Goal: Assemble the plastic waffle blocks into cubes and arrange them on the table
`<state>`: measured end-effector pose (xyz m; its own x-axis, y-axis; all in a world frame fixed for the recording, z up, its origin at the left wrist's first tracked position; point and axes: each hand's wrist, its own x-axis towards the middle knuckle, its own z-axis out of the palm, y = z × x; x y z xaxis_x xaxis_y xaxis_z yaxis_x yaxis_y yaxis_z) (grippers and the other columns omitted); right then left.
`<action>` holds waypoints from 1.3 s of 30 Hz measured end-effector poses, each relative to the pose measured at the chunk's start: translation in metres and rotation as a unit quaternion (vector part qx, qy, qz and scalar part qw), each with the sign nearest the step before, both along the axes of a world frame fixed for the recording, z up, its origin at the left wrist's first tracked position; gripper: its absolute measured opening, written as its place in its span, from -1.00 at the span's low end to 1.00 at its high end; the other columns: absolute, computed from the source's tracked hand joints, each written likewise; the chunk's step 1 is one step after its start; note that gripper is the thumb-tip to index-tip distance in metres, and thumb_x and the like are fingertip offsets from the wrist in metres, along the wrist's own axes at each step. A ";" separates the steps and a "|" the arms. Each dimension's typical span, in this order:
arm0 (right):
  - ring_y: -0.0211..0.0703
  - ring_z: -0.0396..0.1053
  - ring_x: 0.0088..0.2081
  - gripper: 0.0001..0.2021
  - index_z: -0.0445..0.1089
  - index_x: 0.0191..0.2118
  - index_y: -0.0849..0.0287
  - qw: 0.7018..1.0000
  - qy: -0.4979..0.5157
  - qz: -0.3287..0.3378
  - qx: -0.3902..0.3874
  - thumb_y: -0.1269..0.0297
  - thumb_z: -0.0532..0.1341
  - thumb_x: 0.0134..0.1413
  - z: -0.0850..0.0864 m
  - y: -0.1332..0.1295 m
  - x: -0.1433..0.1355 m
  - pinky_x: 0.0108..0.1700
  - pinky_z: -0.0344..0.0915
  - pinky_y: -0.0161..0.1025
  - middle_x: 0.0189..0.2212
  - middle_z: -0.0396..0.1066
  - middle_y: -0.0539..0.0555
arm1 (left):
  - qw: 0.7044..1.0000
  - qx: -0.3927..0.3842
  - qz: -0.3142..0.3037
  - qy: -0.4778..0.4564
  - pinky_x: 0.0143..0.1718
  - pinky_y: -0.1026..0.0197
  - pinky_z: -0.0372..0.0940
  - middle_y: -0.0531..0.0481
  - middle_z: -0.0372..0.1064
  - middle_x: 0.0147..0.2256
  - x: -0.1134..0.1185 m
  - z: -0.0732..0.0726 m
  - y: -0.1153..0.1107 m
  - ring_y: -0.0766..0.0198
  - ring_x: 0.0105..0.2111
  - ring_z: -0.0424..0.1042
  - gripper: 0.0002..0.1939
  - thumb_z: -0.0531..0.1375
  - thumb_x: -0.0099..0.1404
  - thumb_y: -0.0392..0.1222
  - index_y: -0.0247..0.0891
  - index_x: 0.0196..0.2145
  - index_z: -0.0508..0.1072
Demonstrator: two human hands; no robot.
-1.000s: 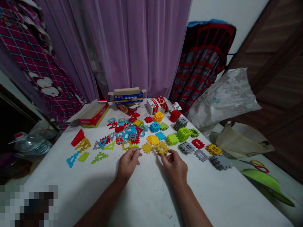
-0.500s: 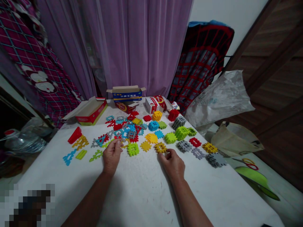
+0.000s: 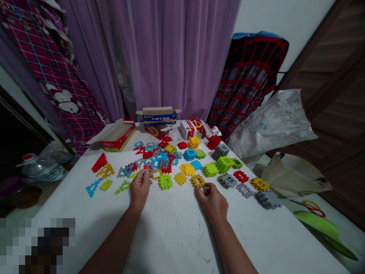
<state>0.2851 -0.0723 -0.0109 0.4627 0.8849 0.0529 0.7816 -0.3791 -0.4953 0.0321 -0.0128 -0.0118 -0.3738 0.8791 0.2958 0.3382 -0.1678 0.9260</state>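
Notched plastic building blocks in several colours cover the middle of the white table. My right hand (image 3: 213, 201) rests at the near edge of a dark yellow square block (image 3: 197, 181) with window holes, thumb and fingertips closed against it. My left hand (image 3: 140, 188) is curled with its fingers together, beside the mixed heap of blocks and close to a yellow piece (image 3: 156, 174). Whatever its fingertips hold, if anything, is hidden. Between the hands lie a lime green window block (image 3: 165, 182) and a plain yellow square (image 3: 180, 178).
Stacks of lime green blocks (image 3: 224, 164) and grey blocks (image 3: 268, 199) stand to the right. At the back are an open red-and-green box (image 3: 118, 140), a blue box (image 3: 159, 118) and a red-and-white box (image 3: 191, 129). A red funnel-shaped piece (image 3: 99, 163) lies left.
The camera view has turned slightly left, so the whole scene sits further right. Both hands and the blocks keep about the same places on the table.
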 end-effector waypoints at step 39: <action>-0.01 0.39 -0.37 -0.60 0.46 -0.29 0.04 0.995 0.092 -0.029 0.000 -0.09 0.05 -0.09 -0.003 0.005 0.018 -0.41 0.13 -0.23 -0.42 0.50 0.07 | 0.887 -0.125 0.066 0.440 0.26 -0.16 -0.03 -0.14 0.31 0.16 -0.082 0.002 0.012 -0.01 0.19 0.23 -0.61 0.14 0.30 -0.06 -0.14 0.06 0.44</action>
